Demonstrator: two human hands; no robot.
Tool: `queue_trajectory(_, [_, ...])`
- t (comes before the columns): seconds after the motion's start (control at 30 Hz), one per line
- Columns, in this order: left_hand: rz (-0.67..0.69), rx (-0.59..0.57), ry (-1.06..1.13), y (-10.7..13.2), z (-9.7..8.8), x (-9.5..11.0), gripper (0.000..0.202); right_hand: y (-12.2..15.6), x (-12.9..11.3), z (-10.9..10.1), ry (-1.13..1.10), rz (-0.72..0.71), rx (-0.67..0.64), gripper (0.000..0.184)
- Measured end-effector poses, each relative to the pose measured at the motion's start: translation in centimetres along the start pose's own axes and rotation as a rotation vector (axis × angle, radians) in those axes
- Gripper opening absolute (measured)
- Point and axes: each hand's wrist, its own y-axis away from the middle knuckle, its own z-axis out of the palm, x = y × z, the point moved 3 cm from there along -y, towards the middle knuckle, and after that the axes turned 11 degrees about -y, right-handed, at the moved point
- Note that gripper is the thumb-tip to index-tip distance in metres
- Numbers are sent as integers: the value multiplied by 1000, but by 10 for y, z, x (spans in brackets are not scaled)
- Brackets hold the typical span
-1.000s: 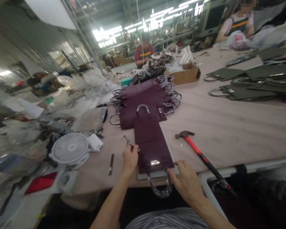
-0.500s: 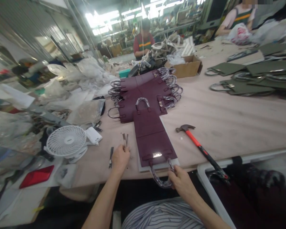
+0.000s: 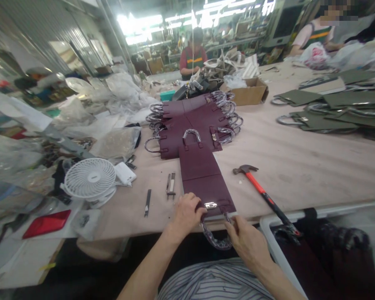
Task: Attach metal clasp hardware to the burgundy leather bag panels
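A flat maroon leather bag piece (image 3: 203,175) lies lengthwise at the near table edge, with a silver clasp (image 3: 210,205) and a plastic-wrapped handle (image 3: 217,239) hanging over the edge. My left hand (image 3: 187,212) rests on its near left corner, fingers curled beside the clasp. My right hand (image 3: 246,239) grips the near right end, at the handle's base. A pair of thin metal tools (image 3: 170,184) lies on the table left of the piece.
A stack of maroon bag pieces (image 3: 190,121) lies behind. Red-handled hammer (image 3: 262,193) to the right, white fan (image 3: 90,179), dark slim tool (image 3: 147,202), cardboard box (image 3: 246,92), green bag pieces (image 3: 331,104) far right. Other workers stand at the far end.
My left hand set the thin metal tools down on the table and moved right onto the bag piece's near corner. My right hand stays at the handle end.
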Motion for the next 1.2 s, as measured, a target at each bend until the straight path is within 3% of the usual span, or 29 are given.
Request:
queue_trajectory(0.1, [49, -82, -152, -1, 7, 14, 13, -18, -13, -13, 125, -214, 90, 28])
queue_trajectory(0.23, [221, -134, -277, 1, 11, 18, 9, -53, -30, -15, 325, -469, -96, 26])
queue_trajectory(0.37, [334, -143, -357, 9, 6, 17, 16, -74, -34, -10, 463, -620, -245, 17])
queue_trajectory(0.6, [383, 26, -126, 24, 13, -10, 26, -77, -38, -14, 652, -929, -424, 36])
queue_trajectory(0.77, [516, 183, 115, 30, 24, -32, 28, -76, -38, -9, 737, -989, -397, 32])
queue_trajectory(0.93, [615, 345, 133, 34, 27, -33, 25, -74, -35, -5, 763, -1025, -330, 41])
queue_trajectory(1.07, [554, 429, 119, 39, 29, -27, 34, -76, -28, -4, 728, -1048, -306, 31])
queue_trajectory(1.2, [489, 425, 111, 42, 33, -24, 37, -86, -20, -7, 660, -1009, -335, 31])
